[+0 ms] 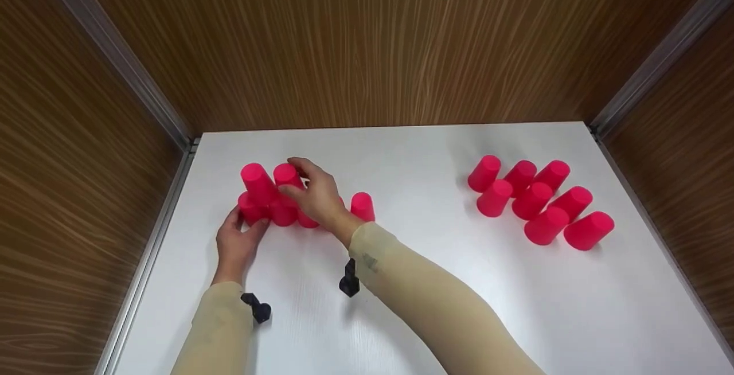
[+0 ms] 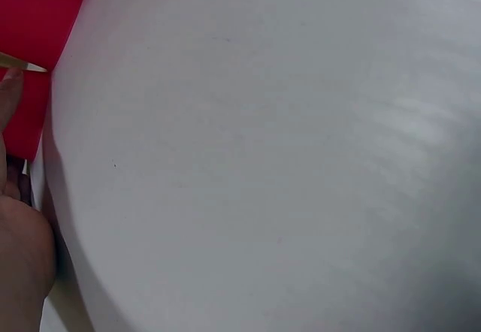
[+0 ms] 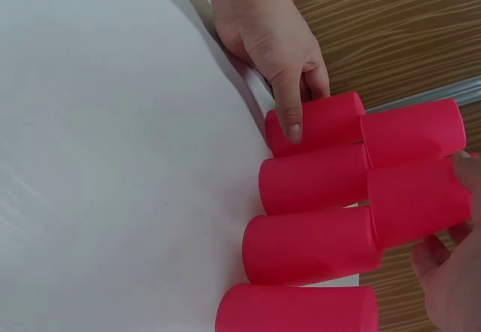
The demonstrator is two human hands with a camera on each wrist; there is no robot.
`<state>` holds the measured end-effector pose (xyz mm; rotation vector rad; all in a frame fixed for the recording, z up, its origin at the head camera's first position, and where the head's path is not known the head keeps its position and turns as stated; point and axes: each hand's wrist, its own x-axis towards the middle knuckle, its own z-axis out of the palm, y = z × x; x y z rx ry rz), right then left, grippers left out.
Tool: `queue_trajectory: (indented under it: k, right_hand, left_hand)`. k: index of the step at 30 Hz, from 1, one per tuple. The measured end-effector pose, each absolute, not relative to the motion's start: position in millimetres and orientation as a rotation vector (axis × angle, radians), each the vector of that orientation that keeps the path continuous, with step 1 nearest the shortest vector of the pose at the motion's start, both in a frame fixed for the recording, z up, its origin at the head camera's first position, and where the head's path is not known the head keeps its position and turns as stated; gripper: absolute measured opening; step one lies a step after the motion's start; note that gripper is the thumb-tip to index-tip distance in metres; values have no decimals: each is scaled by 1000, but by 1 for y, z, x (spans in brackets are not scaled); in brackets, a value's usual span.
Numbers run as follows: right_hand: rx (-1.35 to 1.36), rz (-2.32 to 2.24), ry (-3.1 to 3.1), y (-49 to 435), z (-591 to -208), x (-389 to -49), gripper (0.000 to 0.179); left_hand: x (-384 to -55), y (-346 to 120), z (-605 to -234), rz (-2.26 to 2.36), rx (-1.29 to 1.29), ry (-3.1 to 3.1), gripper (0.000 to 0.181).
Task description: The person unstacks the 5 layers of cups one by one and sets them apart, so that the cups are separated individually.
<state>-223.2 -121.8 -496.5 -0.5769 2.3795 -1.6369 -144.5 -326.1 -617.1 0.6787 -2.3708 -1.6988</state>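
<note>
Cups (image 1: 282,213), pink and upside-down, line up at ten o'clock from the white table (image 1: 436,191)'s centre: left hand (image 1: 236,246) grips the lower end cup (image 1: 251,209), right hand (image 1: 321,194) pinches an upper cup (image 1: 286,174). Other cups (image 1: 533,200) stand between two and three o'clock. The right sleeve (image 1: 424,289)'s mark (image 1: 370,261) is illegible.
</note>
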Motion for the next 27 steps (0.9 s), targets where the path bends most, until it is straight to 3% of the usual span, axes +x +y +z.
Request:
queue_trajectory:
  k: [12,27]
  right_hand:
    - [-684,-1801,2341,-88,-489,-224,62]
    - [-764,-1954,2411,12,-484,-232,57]
  left_hand:
    - [-143,-324,-615,-1725,702,-2392,85]
    - [-142,-324,-614,-1759,666,-2339,82]
